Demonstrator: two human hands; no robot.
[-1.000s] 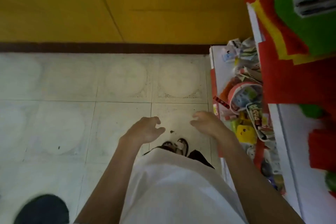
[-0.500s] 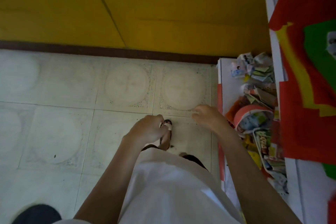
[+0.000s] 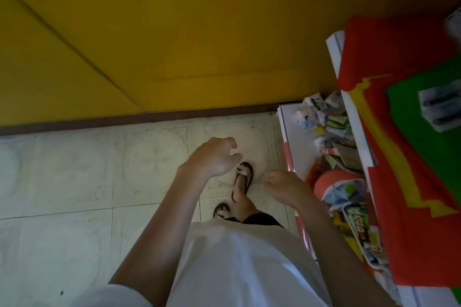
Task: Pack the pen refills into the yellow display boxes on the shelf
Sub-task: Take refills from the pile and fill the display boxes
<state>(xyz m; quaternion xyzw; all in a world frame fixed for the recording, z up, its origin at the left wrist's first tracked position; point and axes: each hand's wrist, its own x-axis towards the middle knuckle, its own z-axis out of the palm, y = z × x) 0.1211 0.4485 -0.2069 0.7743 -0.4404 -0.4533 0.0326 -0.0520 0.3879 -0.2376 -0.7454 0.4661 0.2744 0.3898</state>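
Observation:
My left hand hangs in front of me over the tiled floor, fingers loosely curled, holding nothing. My right hand is lower and to the right, close to the shelf edge, also loosely curled and empty. No pen refills or yellow display boxes show in this view. A white shelf unit stands at the right with a heap of small packaged goods on its lower level. Red, yellow and green sheets lie stacked on the upper level.
A yellow wall with a dark skirting strip runs across the top. Pale floor tiles spread to the left. My sandalled feet are below my hands. A pink round pouch lies among the shelf goods.
I have stepped forward along the shelf and the view has tilted up. My left hand rose and opened slightly; my right hand dropped a little near the shelf edge.

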